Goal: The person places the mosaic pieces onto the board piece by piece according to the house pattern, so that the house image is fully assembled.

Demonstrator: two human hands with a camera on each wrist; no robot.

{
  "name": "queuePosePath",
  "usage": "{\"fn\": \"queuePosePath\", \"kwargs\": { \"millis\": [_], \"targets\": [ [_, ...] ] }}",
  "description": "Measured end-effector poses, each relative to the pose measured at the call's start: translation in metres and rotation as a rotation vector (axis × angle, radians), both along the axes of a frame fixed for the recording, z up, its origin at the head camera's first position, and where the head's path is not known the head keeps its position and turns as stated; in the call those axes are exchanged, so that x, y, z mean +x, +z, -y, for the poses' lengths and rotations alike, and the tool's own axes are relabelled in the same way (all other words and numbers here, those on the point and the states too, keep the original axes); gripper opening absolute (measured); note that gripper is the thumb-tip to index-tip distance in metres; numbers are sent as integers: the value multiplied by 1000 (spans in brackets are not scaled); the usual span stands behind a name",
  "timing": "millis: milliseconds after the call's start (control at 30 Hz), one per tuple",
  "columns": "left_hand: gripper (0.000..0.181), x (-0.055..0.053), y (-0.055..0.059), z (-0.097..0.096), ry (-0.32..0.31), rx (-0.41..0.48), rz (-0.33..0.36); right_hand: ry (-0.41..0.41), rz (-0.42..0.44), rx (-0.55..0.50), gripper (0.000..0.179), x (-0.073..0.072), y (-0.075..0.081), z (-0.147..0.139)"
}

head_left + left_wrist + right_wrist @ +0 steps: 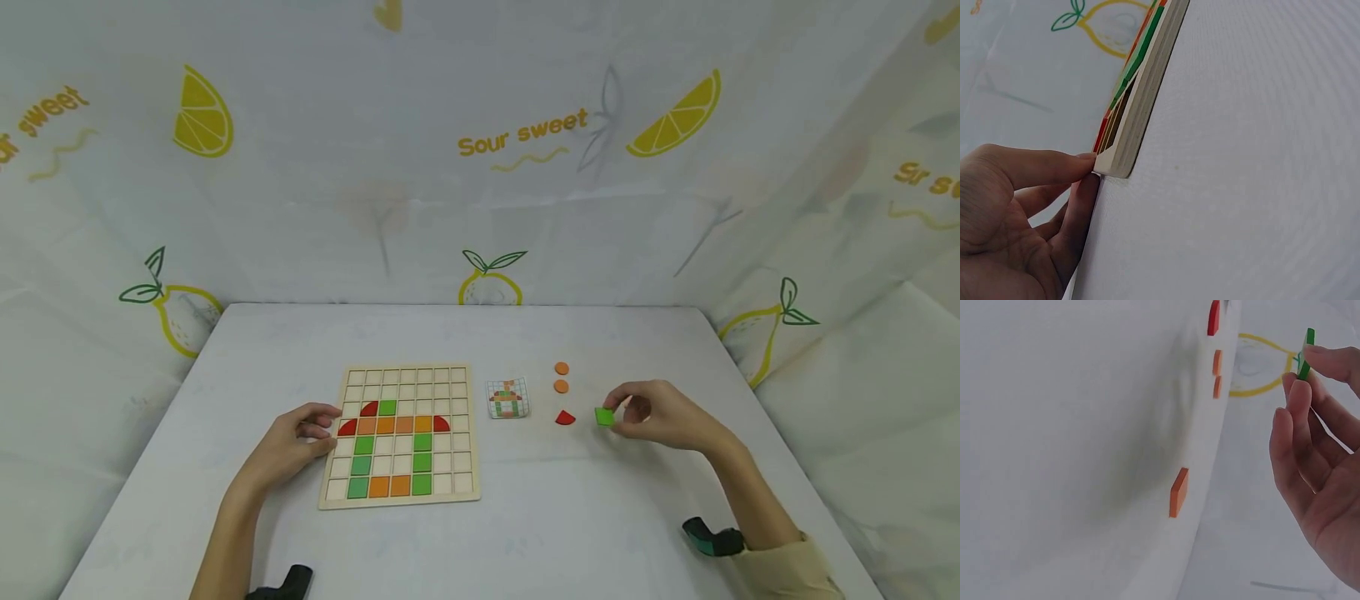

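Note:
My right hand [660,417] pinches a green square tile [603,417] between thumb and fingertips, just above the table. The same tile [1307,353] stands edge-on in the right wrist view. At the left edge of a wooden grid board [442,383], my left hand [296,442] rests its thumb and fingertips against the rim. The left wrist view shows the thumb touching the board's side [1141,112]. On the board, red, green and orange tiles form a mushroom-like pattern.
Right of the board lies a small pattern card [507,399]. Further right are two orange round pieces [562,368] and a red quarter-round piece [566,418]. An orange tile [1179,492] stands out in the right wrist view. White lemon-print cloth surrounds the white table [525,533].

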State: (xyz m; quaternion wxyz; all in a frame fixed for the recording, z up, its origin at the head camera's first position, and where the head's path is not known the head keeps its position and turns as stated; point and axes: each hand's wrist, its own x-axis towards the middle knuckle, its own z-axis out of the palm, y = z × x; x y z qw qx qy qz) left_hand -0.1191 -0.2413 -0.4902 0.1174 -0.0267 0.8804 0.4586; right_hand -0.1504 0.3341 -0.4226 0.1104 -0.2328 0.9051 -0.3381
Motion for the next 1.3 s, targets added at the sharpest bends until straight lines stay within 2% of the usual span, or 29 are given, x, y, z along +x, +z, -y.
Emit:
{"fn": "queuePosePath", "kwargs": {
  "millis": [133, 300, 567, 1000, 1300],
  "targets": [
    [48, 0, 0, 0, -1, -4, -5, -17, -48, -24, 22, -4, 7, 20],
    [48, 0, 0, 1, -2, -1, -5, 7, -90, -59, 22, -14, 11, 44],
    [47, 1, 1, 0, -5, -15, -15, 42, -108, -93, 24, -30, 16, 85],
    [47, 2, 1, 0, -1, -25, -16, 104, -50, -174, 24, -57, 10, 150],
    [47, 2, -1, 0, 2, -23, -19, 143, 10, -207, 24, -68, 3, 179]
  ]
}}
